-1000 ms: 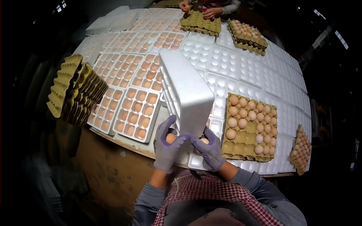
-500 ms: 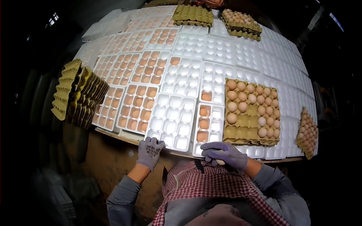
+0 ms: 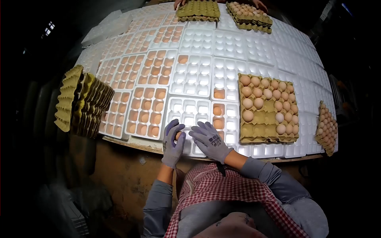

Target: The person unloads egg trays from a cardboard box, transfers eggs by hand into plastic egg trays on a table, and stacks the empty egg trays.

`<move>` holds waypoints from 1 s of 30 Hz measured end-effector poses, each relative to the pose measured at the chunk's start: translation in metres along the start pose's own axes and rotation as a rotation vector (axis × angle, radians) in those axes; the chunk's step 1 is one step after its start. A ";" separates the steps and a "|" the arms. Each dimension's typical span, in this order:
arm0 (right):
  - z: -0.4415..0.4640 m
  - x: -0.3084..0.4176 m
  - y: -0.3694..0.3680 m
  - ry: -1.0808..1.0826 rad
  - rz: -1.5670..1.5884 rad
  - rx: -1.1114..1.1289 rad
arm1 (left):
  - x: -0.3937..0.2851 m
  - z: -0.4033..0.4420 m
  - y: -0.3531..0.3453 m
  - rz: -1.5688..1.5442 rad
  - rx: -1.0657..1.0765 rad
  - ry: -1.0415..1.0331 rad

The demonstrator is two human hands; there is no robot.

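Note:
My left hand (image 3: 172, 146), in a grey and purple glove, has its fingers curled round an egg (image 3: 178, 135) over the near left part of a white foam tray (image 3: 189, 98) with bare cups. Palm down, my right hand (image 3: 209, 142) lies over the same tray's near right part; its fingers are bent together and whatever is beneath them is hidden. To the right, a brown pulp tray (image 3: 260, 118) holds many eggs, with bare cups at its near left and middle. Between them, another foam tray (image 3: 231, 123) has eggs in its left column.
Egg-filled foam trays (image 3: 145, 113) cover the left side. A stack of pulp trays (image 3: 84, 102) leans at the left edge. More pulp trays (image 3: 198, 10) stand at the back, near another person's hands (image 3: 179, 3). A tilted egg tray (image 3: 326, 129) sits at the right edge.
The foam tray held upright earlier now lies flat on the table. Both my hands have since come together over its near end, and an egg now shows in my left hand.

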State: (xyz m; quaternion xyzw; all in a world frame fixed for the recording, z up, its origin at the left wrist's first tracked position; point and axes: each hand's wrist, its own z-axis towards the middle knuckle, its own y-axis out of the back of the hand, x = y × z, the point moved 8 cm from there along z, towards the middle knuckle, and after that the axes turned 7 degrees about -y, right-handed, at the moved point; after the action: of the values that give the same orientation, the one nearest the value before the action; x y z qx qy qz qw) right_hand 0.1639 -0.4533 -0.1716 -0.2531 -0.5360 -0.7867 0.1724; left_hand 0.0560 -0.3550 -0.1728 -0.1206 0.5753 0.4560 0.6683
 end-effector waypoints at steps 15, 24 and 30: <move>-0.031 -0.161 0.171 -0.494 -0.358 0.169 | -0.127 0.051 -0.204 0.484 0.501 -0.560; 0.013 -0.197 0.190 -0.465 -0.384 0.092 | -0.056 0.109 -0.189 -0.543 0.194 -0.001; -0.004 -0.208 0.243 -0.397 0.267 -0.124 | -0.093 0.117 -0.233 0.737 0.677 -0.347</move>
State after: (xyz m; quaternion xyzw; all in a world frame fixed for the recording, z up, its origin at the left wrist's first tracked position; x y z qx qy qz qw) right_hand 0.4638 -0.5458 -0.1106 -0.4814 -0.4718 -0.7233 0.1500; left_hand 0.3149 -0.4477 -0.1399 0.3895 0.5754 0.4628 0.5505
